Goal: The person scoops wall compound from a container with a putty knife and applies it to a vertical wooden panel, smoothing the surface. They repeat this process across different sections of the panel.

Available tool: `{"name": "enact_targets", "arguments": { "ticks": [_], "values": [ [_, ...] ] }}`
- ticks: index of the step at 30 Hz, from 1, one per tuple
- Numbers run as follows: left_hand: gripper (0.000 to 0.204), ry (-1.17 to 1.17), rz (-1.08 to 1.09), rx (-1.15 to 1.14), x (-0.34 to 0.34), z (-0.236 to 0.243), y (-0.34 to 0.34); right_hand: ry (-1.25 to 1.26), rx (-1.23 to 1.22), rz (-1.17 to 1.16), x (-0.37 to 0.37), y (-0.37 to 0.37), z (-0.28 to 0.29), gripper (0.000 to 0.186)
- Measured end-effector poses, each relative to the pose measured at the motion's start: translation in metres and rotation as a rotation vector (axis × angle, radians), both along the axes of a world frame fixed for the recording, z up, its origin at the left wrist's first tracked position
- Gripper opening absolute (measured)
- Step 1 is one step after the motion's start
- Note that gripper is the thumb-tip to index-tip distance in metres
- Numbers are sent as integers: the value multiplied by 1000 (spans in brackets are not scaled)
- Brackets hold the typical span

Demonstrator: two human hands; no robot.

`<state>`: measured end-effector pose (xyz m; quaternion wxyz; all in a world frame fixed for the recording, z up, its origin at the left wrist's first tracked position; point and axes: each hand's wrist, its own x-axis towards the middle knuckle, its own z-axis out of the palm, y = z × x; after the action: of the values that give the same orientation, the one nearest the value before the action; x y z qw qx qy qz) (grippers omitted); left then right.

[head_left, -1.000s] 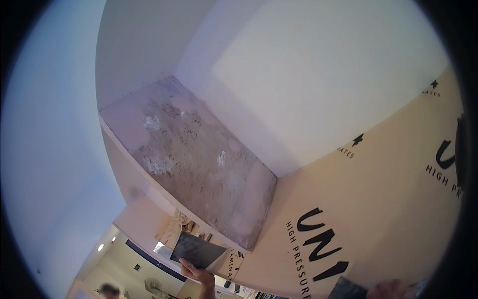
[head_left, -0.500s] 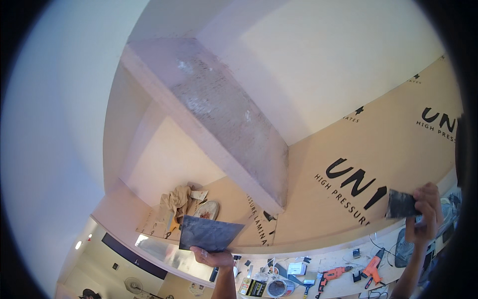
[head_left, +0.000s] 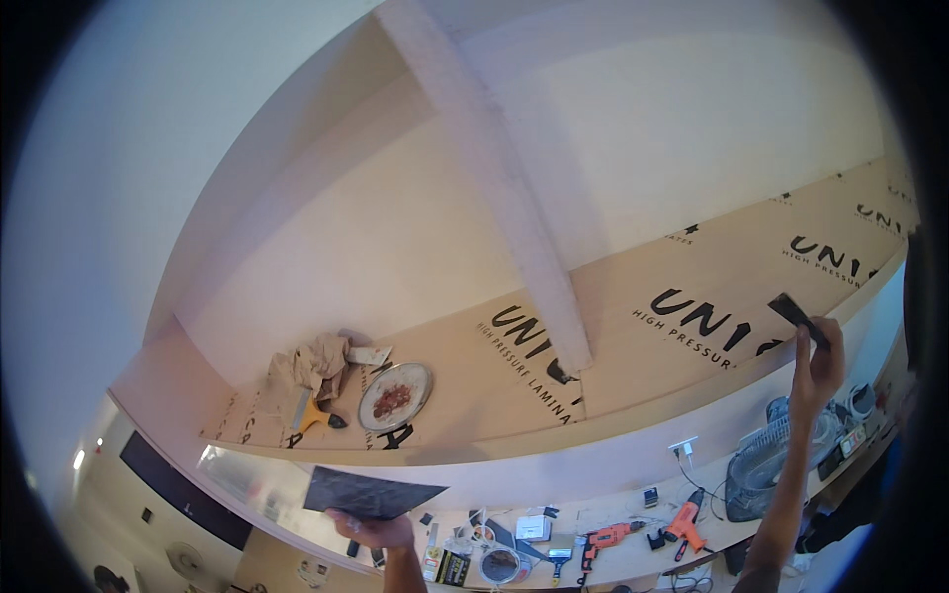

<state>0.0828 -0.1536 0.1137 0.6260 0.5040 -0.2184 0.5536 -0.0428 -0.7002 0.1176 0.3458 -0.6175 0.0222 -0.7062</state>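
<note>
In my left hand [head_left: 374,530], low in the view, a dark, flat rectangular sheet [head_left: 371,493] is gripped by its near edge, its face smeared grey. My right hand [head_left: 822,358] is raised at the right, fingers closed on a small dark flat scraper blade [head_left: 791,309], which stands tilted in front of the paper-covered shelf. The pale upright divider panel [head_left: 514,198] rises between the hands, and neither one touches it. On the shelf to its left lies a round lid [head_left: 397,397] with reddish-brown paste on it.
Crumpled brown paper [head_left: 314,368] and a yellow-handled scraper [head_left: 318,415] lie beside the lid. Brown printed paper [head_left: 633,346] covers the shelf. On the counter below are an orange drill [head_left: 611,537], an orange heat gun [head_left: 686,524], a brush [head_left: 560,559] and a grey fan [head_left: 761,465].
My view has swung, so the divider appears narrower and more of the left shelf shows. Both hands sit further left in view; the right one is higher, its blade turned more edge-on.
</note>
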Motion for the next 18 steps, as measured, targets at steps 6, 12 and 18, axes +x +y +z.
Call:
{"name": "enact_targets", "arguments": {
  "ticks": [6, 12, 18],
  "values": [
    [62, -113, 48, -634, -29, 28, 67, -119, -21, -118, -12, 104, 7, 18],
    [58, 60, 50, -636, -44, -6, 142, -110, -359, 145, 2, 215, 60, 18],
    [46, 223, -117, -755, -63, -57, 182, 22, -605, 332, 34, 306, 103, 18]
  ]
}}
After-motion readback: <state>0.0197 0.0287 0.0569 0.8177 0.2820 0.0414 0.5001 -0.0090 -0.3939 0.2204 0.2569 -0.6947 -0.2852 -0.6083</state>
